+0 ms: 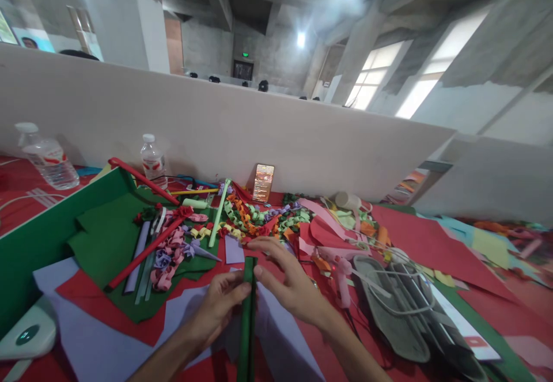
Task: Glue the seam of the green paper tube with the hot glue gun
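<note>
A long green folded paper strip stands out lengthwise in front of me, its far end between my hands. My left hand pinches it from the left, thumb on top. My right hand is on the other side, with the thumb at the strip's edge and the fingers stretched out forward. Under the hands lie lilac paper sheets. Just beyond is a small lilac paper square. A light green paper tube lies past the left hand.
Paper chains spread across the back, near a phone leaning on the white partition. A pink glue gun and a grey pouch lie to the right. Red paper rolls, green sheets and water bottles are at left.
</note>
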Action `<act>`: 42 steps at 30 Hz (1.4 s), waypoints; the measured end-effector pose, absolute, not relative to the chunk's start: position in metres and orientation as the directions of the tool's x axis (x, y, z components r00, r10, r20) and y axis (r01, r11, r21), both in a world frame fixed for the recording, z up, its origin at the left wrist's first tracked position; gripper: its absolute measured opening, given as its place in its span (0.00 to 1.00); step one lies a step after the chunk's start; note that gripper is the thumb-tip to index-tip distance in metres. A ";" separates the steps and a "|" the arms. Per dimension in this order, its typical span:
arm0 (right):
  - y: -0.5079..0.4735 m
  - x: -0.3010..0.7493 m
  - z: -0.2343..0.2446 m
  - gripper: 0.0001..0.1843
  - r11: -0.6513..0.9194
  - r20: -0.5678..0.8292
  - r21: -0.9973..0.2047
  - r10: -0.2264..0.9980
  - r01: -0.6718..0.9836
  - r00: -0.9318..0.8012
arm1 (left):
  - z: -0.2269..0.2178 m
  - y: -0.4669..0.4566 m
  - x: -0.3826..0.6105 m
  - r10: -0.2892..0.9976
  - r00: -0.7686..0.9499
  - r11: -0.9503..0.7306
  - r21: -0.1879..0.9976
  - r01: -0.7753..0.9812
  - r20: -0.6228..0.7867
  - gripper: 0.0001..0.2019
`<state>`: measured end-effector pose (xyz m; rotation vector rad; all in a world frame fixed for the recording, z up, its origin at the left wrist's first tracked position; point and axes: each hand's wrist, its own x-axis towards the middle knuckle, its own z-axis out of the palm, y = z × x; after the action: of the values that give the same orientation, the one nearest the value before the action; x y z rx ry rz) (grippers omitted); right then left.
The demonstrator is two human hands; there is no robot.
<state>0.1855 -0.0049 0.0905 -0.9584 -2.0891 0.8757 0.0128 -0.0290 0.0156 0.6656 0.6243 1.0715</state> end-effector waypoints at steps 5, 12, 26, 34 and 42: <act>-0.005 0.190 0.094 0.20 0.502 0.285 -0.787 0.812 0.359 -0.510 | 0.017 -0.031 0.011 0.929 0.333 0.339 0.739 -0.582 -0.163 0.16; -0.015 0.190 0.083 0.31 0.405 0.291 -0.858 0.890 0.316 -0.350 | 0.016 -0.025 0.014 0.939 0.295 0.329 0.709 -0.624 -0.175 0.15; -0.077 0.196 0.022 0.38 0.069 0.082 -0.996 0.935 -0.049 -0.345 | 0.007 0.004 -0.007 0.938 0.016 0.165 0.407 -0.898 -0.345 0.10; -0.070 0.191 0.011 0.31 0.118 0.119 -0.993 0.971 -0.018 -0.206 | 0.010 0.002 -0.005 0.938 0.000 0.167 0.453 -0.876 -0.346 0.03; -0.079 0.191 0.015 0.36 0.084 0.071 -0.996 0.942 0.025 -0.329 | 0.003 0.002 -0.005 0.963 -0.040 0.119 0.552 -0.825 -0.268 0.08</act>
<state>0.1911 -0.0794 0.0152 -1.0010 -1.5167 1.3699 -0.0048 0.0022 0.0034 0.2530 0.6812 1.4658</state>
